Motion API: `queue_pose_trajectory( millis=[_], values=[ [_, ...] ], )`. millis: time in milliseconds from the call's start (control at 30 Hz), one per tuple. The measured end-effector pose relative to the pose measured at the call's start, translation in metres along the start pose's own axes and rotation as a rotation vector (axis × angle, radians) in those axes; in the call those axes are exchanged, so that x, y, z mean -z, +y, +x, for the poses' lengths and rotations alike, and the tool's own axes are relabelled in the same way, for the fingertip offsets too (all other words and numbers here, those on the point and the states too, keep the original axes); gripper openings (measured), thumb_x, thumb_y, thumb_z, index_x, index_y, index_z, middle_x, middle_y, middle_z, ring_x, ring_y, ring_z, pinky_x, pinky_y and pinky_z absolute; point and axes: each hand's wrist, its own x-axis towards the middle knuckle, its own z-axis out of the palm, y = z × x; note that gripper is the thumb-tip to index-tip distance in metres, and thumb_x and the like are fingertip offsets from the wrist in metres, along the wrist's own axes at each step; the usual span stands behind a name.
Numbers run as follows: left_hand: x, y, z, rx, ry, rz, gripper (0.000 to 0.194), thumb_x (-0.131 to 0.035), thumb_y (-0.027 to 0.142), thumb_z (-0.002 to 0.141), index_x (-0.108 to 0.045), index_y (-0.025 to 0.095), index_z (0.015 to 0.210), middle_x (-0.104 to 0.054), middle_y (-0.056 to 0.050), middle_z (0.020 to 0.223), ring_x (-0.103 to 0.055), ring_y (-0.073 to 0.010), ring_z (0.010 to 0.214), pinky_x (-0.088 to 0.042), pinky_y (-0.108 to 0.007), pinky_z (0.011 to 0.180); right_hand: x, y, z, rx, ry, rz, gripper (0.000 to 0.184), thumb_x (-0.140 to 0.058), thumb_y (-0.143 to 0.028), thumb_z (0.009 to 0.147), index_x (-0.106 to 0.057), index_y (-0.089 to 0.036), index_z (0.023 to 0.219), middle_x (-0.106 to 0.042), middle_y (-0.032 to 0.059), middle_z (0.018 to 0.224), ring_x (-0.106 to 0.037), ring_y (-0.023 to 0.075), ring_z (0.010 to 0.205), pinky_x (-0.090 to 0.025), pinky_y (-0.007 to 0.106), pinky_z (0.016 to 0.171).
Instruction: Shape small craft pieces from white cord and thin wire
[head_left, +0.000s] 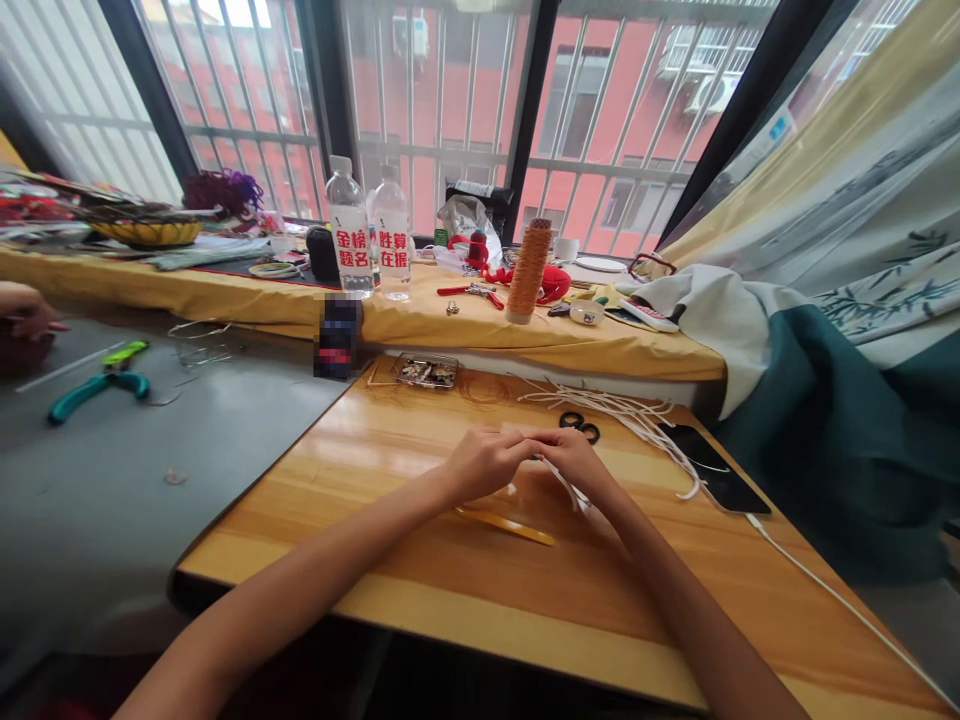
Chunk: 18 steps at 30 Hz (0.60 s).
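My left hand (487,462) and my right hand (574,458) meet fingertip to fingertip above the wooden table, fingers bent and closed. Between them they pinch a white cord (564,484), whose loose ends hang down below my right hand. The pinched part is hidden behind the fingers. Under my left hand lies a flat yellow strip (514,525). Just beyond my right hand rest scissors, of which the black handle loops (571,420) show. A bundle of white cords (622,405) is spread out to their right.
A phone (716,470) with a white cable lies at the right. Farther back are a small clear box (426,371), a spool of orange thread (529,272) and two water bottles (394,240). On the grey table at left are teal-handled pliers (101,385) and another person's hand (30,312).
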Motion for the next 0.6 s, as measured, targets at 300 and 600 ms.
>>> queue_pose_trajectory(
  millis=[300, 600],
  values=[
    [-0.002, -0.004, 0.002, 0.103, -0.128, -0.246, 0.022, -0.038, 0.023, 0.082, -0.058, 0.018, 0.087, -0.062, -0.004, 0.079, -0.055, -0.0114, 0.068, -0.037, -0.019, 0.057, -0.002, 0.004, 0.002, -0.017, -0.034, 0.077, 0.031, -0.049, -0.040, 0.071, -0.061, -0.015, 0.059, -0.057, -0.0008, 0.054, -0.050, 0.0114, 0.053, -0.038, 0.021, 0.053],
    [0.006, -0.006, 0.012, 0.326, -0.191, -0.510, 0.015, -0.045, 0.019, 0.077, -0.060, 0.016, 0.074, -0.061, 0.000, 0.064, -0.053, -0.0096, 0.060, -0.034, -0.017, 0.056, 0.024, -0.016, -0.006, 0.001, -0.078, 0.096, 0.030, -0.053, -0.043, 0.070, -0.060, -0.015, 0.076, -0.057, 0.0009, 0.062, -0.049, 0.0100, 0.052, -0.040, 0.021, 0.050]
  ],
)
